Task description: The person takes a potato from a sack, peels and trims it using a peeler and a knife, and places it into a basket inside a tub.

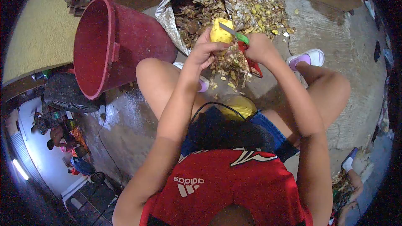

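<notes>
My left hand (206, 50) is closed around a yellow, peeled piece of produce (220, 32), whose exact kind I cannot make out. A knife (229, 30) with a green handle is gripped in my right hand (258, 48). Its blade lies against the right side of the yellow piece. Just behind both hands, an open silvery sack (166, 16) holds brown peelings (197, 14). More yellow and brown peelings (228, 67) are strewn on the floor beneath my hands. Beside my right hand is a red-edged object (253, 65), partly hidden.
A large red bucket (138, 37) lies tipped on its side at the left. A yellow round container (236, 106) sits between my legs. Behind the bucket stands a dark tire (69, 92). Other people (58, 136) are at the far left, and another person's leg (355, 180) shows at the right.
</notes>
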Demonstrator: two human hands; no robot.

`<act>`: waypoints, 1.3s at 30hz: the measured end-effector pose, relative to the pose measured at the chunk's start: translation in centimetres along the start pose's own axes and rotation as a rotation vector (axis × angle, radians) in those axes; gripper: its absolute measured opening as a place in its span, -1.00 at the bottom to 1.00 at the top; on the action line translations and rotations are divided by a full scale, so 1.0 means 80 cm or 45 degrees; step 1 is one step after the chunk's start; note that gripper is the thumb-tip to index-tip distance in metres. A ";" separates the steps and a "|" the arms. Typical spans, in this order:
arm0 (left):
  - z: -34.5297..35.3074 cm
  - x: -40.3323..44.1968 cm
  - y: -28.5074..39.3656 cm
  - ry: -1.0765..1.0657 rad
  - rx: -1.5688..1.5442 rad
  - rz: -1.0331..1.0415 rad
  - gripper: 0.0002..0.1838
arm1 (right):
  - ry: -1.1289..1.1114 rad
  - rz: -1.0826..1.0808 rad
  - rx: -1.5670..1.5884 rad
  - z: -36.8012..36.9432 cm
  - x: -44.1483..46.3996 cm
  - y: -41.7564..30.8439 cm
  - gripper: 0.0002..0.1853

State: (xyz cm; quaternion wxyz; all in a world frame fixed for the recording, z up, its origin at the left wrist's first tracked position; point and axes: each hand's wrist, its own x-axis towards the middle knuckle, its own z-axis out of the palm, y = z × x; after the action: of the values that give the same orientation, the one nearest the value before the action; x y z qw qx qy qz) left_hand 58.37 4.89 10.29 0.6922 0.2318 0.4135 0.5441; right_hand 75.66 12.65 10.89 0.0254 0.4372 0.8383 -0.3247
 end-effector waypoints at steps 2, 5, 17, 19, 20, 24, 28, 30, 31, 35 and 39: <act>0.000 0.000 0.000 0.098 0.122 0.072 -0.30 | -0.048 0.049 -0.005 -0.010 -0.003 -0.006 -0.79; -0.001 0.000 0.004 0.124 0.220 0.027 -0.23 | 0.026 -0.033 -0.036 -0.012 -0.013 -0.015 -0.82; 0.006 -0.001 -0.006 -0.044 0.534 0.047 -0.26 | 0.410 0.096 -0.344 0.011 0.039 0.065 -0.86; 0.017 -0.010 0.003 -0.015 0.456 -0.044 -0.33 | 0.355 0.121 -0.273 0.000 0.033 0.057 -0.87; 0.014 -0.010 0.003 0.008 0.442 -0.061 -0.33 | 0.323 0.132 -0.245 -0.007 0.029 0.053 -0.88; 0.002 -0.004 0.002 0.104 0.431 -0.018 -0.32 | 0.089 -0.075 -0.038 -0.001 -0.003 0.002 -0.87; 0.008 -0.011 0.009 0.089 0.277 -0.036 -0.30 | 0.070 -0.080 -0.015 0.003 -0.021 -0.019 -0.85; 0.006 -0.012 0.010 -0.018 0.246 -0.083 -0.29 | 0.112 -0.044 -0.010 0.011 0.004 0.005 -0.82; 0.010 -0.015 0.010 -0.041 0.210 -0.070 -0.29 | 0.140 0.019 -0.049 0.006 0.014 0.020 -0.82; 0.013 -0.017 0.014 -0.071 0.122 -0.024 -0.32 | 0.155 0.113 -0.054 -0.033 0.010 0.015 -0.82; 0.009 -0.018 0.023 -0.002 0.086 -0.120 -0.39 | 0.074 -0.136 0.016 -0.014 -0.013 -0.011 -0.83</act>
State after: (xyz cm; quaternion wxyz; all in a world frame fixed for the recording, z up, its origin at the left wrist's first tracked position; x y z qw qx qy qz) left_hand 57.81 4.17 12.61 0.7093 0.2356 0.4416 0.4964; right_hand 75.89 12.22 12.58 -0.0192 0.4012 0.8588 -0.3180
